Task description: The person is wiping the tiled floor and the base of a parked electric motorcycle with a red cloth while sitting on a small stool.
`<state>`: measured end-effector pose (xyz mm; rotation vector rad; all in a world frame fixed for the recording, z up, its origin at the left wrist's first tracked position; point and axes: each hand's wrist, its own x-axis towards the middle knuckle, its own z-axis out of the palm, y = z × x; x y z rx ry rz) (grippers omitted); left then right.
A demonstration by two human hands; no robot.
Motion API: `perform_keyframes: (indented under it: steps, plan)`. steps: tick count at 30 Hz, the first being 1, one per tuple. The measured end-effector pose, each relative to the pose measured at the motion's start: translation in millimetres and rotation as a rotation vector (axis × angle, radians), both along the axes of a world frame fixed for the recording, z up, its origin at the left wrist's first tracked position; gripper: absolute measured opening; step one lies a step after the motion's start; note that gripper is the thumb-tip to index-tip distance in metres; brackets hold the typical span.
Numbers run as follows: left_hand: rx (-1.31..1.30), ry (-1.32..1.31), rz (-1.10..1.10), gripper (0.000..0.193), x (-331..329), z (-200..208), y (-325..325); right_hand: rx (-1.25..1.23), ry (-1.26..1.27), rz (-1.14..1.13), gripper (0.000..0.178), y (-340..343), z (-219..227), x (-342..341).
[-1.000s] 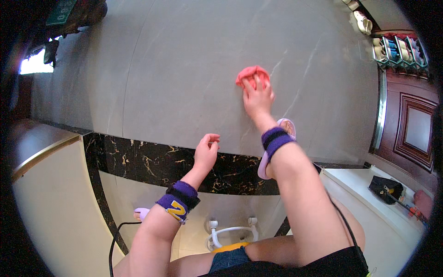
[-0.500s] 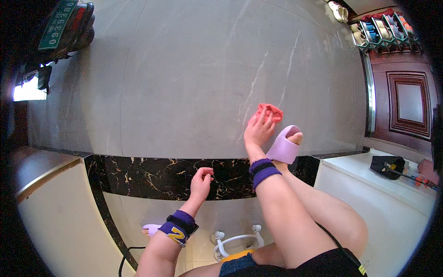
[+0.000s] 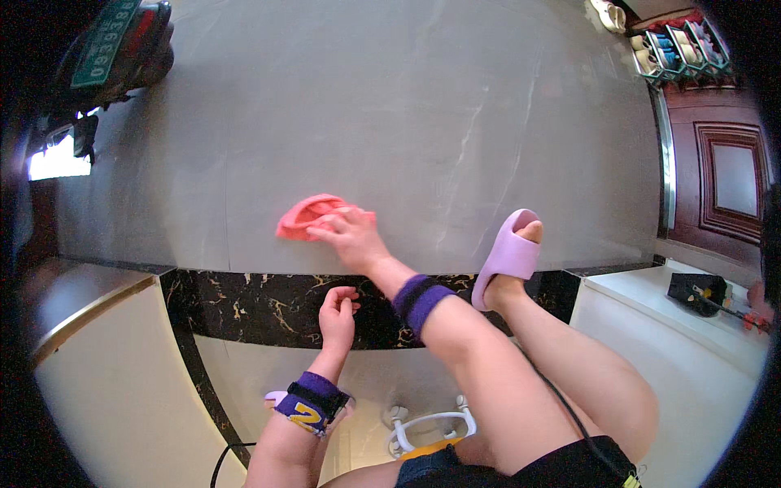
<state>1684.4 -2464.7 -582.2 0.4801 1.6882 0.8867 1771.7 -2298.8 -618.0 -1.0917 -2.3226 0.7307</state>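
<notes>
A coral-red cloth (image 3: 307, 213) lies partly bunched on the grey tiled floor, left of the middle. My right hand (image 3: 358, 241) presses on its right side, fingers spread over the fabric and gripping it. Over the black marble strip hangs my left hand (image 3: 337, 317), fingers curled in loosely with nothing in them. Both wrists wear purple bands; the band on my left forearm (image 3: 309, 403) carries a black strap.
My foot in a lilac slipper (image 3: 511, 248) stands right of the cloth. White cabinets flank me, a black box-like object (image 3: 691, 293) on the right one. Beneath me is a white-framed stool (image 3: 427, 424). A shoe rack (image 3: 679, 53) and a vehicle (image 3: 122, 49) stand at the far corners.
My right hand has swept the cloth left across the floor, away from the slipper, and the cloth has spread wider. My left hand has shifted slightly left, its fingers curling more.
</notes>
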Motion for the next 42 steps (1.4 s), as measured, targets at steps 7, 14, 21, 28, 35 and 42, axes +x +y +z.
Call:
perform_keyframes:
  steps: [7,14,21,28,35,42]
  plan:
    - [0.138,0.128,-0.128,0.020,3.1,-14.2,12.6,0.008,-0.172,-0.637,0.068,-34.6,-6.9,102.2]
    - [0.282,0.454,-0.249,0.017,-33.2,10.5,43.2,-0.248,-0.228,-0.432,0.089,-96.3,-3.4,-27.2]
    - [0.482,0.682,-0.299,0.031,-74.6,3.1,42.9,-0.109,-0.265,-0.198,0.102,-34.5,13.4,-58.6]
    - [0.298,0.567,-0.014,0.021,-72.4,-10.9,54.9,-0.026,-0.167,0.140,0.076,8.3,2.2,-48.1]
    - [0.359,0.680,-0.189,0.016,-91.9,-17.9,60.7,0.025,-0.164,0.217,0.040,-16.5,-12.9,-38.9]
    - [0.369,0.572,-0.276,0.013,-94.0,-10.9,49.4,0.043,-0.274,0.162,0.041,-40.8,8.3,-6.3]
